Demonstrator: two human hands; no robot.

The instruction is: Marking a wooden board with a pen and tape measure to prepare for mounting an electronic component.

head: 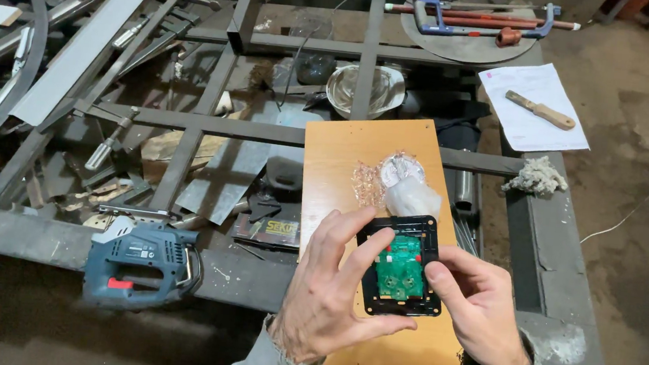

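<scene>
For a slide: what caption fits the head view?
Both hands, left hand and right hand, hold a black square frame with green circuit board over an orange wooden board.

Glossy black plastic frame [400, 265], green circuit board [400, 268]; smooth orange wood board [350, 161].

Black square device frame [401, 264], green circuit board exposed, over wooden board.

The single head-worn camera is looking steeply down from the person's own standpoint, facing forward over a wooden board [358, 158] lying on a metal frame [369, 52]. It is sitting close to the hands at the bottom edge, while the saw [483, 19] at the far end is appearing small near the top.
</scene>
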